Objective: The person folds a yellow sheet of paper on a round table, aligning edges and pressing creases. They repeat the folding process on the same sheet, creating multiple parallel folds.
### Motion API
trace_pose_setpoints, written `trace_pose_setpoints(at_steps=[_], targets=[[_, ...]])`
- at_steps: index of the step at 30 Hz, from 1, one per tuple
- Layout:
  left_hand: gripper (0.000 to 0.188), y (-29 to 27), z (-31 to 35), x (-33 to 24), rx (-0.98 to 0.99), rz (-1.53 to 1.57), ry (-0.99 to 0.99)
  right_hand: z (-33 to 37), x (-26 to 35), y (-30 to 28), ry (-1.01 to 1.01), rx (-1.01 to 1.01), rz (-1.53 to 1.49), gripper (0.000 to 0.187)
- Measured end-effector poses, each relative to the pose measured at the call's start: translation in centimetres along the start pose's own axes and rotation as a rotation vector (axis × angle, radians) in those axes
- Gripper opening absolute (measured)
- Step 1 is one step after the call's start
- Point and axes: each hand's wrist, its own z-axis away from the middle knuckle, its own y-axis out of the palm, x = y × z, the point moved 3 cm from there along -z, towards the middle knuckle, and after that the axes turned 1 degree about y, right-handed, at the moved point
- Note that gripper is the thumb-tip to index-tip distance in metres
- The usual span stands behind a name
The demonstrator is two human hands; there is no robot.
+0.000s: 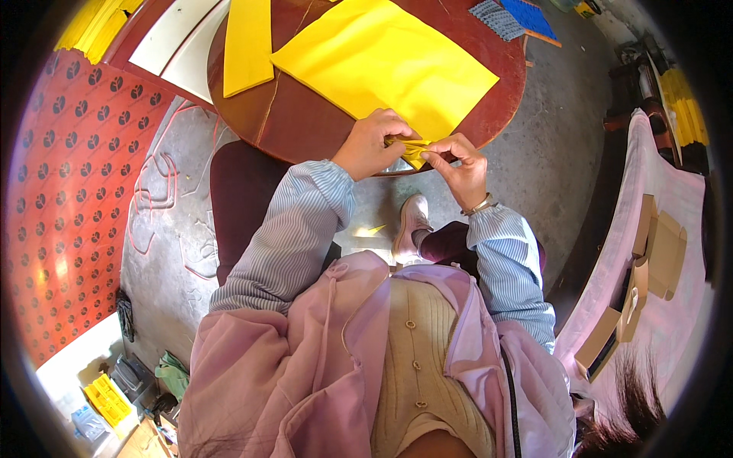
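Over the near edge of a round red-brown table (298,122), both my hands pinch a gathered corner of yellow fabric (416,155). My left hand (374,143) grips it from the left, fingers closed on the folds. From the right, my right hand (461,169) holds the same bunch between thumb and fingertips. Just beyond, a large flat yellow cloth piece (389,65) lies across the tabletop. Whether the gathered part belongs to this sheet or is a separate piece, I cannot tell. To its left lies a narrow folded yellow strip (248,46).
A blue-grey textured pad (496,20) and a blue flat item (531,19) sit at the table's far right. On the right, open cardboard boxes (637,286) rest on a pink cloth (588,320). A red patterned sheet (84,191) stands at left.
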Motion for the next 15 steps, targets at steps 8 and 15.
trace_pose_setpoints(at_steps=[8, 15], targets=[[0.027, -0.25, -0.16, -0.22, 0.064, -0.024, -0.009, -0.09, -0.18, 0.06, -0.014, -0.001, -0.028, 0.012], [0.025, -0.14, -0.11, -0.32, 0.058, -0.024, -0.038, -0.2, -0.01, 0.1, -0.013, -0.019, -0.025, 0.011]])
